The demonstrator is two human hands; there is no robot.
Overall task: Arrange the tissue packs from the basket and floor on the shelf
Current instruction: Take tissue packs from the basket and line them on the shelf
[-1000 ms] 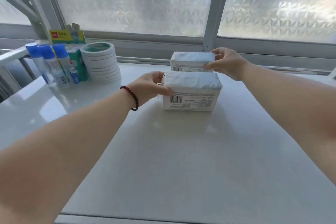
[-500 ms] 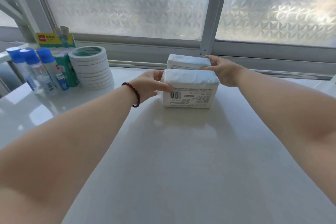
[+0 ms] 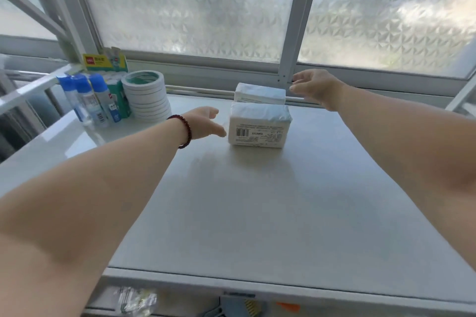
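Observation:
Two white tissue packs stand on the white shelf top [image 3: 257,213], one behind the other. The front pack [image 3: 258,128] shows a barcode label toward me. The rear pack [image 3: 260,94] sits close behind it, near the window rail. My left hand [image 3: 206,123], with a dark bead bracelet on the wrist, hovers just left of the front pack, fingers apart and holding nothing. My right hand [image 3: 316,85] is raised to the right of the rear pack, fingers spread, apart from it.
At the back left stand a stack of tape rolls [image 3: 146,95], several blue-capped glue bottles [image 3: 87,100] and a green display box [image 3: 105,62]. A frosted window [image 3: 193,8] closes the back. A lower shelf with items [image 3: 139,301] shows below the front edge.
Both hands have let go of the packs and drawn away. The rear pack, held up by my right hand a second ago, now rests on the shelf behind the front pack.

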